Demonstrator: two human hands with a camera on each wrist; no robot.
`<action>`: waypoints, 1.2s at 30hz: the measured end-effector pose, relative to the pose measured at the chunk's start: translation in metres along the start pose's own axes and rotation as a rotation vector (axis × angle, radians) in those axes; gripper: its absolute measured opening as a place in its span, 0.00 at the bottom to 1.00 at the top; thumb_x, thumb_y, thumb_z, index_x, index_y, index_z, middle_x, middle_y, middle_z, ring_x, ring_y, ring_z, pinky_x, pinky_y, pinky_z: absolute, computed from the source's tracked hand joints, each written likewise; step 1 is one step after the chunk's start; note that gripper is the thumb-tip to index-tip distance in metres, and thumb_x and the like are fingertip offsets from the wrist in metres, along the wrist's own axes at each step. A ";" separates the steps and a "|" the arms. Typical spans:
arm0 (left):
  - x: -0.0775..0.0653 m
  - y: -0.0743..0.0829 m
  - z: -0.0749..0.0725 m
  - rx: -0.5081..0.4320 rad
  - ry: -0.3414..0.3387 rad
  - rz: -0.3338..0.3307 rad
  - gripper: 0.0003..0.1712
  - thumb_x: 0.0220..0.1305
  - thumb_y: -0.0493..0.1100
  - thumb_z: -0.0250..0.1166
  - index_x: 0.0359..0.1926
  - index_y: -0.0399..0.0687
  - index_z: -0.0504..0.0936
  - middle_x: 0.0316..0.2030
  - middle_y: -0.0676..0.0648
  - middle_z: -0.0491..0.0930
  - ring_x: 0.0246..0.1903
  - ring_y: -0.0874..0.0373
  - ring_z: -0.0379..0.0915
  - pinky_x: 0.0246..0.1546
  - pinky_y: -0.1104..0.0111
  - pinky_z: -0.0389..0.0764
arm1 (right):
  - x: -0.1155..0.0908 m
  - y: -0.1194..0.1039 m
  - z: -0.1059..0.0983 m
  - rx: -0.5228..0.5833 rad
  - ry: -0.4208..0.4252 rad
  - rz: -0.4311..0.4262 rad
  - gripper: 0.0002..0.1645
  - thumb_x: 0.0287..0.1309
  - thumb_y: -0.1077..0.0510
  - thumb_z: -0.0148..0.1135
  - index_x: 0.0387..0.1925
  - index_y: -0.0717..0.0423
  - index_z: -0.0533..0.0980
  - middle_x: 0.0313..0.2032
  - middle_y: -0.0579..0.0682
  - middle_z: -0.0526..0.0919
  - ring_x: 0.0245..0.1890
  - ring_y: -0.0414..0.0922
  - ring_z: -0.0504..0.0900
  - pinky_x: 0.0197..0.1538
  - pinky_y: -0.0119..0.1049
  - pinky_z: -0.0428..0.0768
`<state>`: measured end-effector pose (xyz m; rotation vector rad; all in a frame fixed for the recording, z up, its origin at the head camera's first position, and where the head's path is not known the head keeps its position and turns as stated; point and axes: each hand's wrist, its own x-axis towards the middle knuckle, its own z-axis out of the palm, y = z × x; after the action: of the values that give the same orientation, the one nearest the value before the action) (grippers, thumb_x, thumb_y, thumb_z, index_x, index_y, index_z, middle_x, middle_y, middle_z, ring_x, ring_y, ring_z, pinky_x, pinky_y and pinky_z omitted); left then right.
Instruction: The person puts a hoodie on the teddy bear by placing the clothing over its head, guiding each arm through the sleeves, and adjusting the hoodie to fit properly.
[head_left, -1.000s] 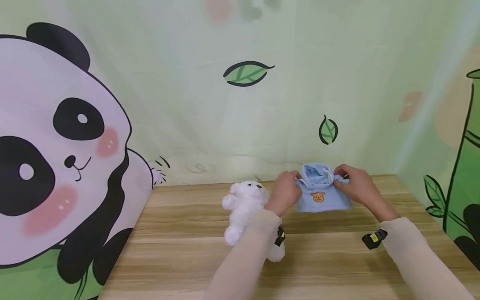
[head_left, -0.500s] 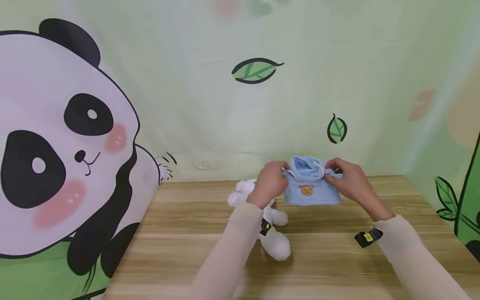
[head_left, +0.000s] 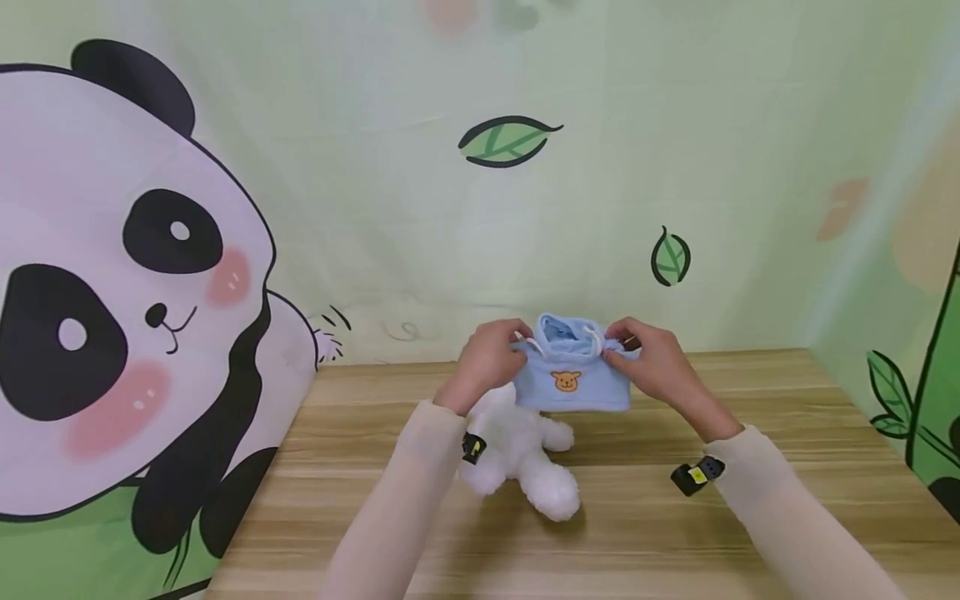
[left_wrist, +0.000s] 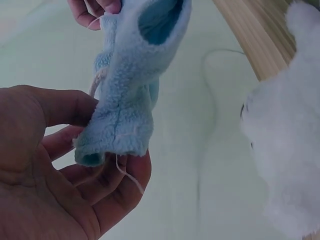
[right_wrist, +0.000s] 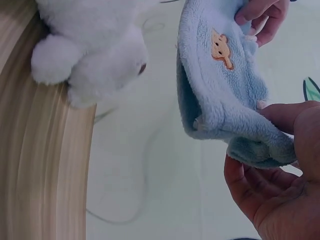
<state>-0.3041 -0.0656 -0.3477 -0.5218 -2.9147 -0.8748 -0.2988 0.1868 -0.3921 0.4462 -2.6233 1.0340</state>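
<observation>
A small light-blue fleece hoodie (head_left: 577, 387) with white drawstrings and an orange animal-face patch hangs upright between both hands, above the table. My left hand (head_left: 491, 358) pinches its left sleeve and shoulder; the left wrist view shows thumb and fingers on that sleeve (left_wrist: 117, 132). The opposite sleeve (right_wrist: 262, 150) is pinched by my right hand (head_left: 656, 358). Below the hoodie a white plush bear (head_left: 517, 450) lies on its back, legs toward me. In the head view its head is mostly hidden behind my left hand and the hoodie.
The wooden table (head_left: 750, 500) carries the bear and ends at a fabric backdrop (head_left: 375, 208) printed with leaves and a large panda (head_left: 135, 292). A black camera strap piece (head_left: 697, 475) sits at my right cuff.
Both hands have carried the hoodie to the left, from right of the bear to over its upper body. The grip looks the same. The head view has shifted slightly.
</observation>
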 end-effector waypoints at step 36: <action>-0.025 -0.098 0.018 -0.092 -0.019 0.058 0.15 0.63 0.36 0.63 0.51 0.49 0.81 0.46 0.42 0.82 0.46 0.49 0.78 0.48 0.57 0.79 | -0.010 0.018 0.112 0.151 -0.153 0.118 0.11 0.60 0.57 0.66 0.42 0.56 0.77 0.39 0.54 0.83 0.40 0.48 0.80 0.43 0.40 0.80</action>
<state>-0.3129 -0.1405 -0.4180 -0.6216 -2.8711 -1.0053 -0.3133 0.1230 -0.4860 0.4239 -2.7446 1.2898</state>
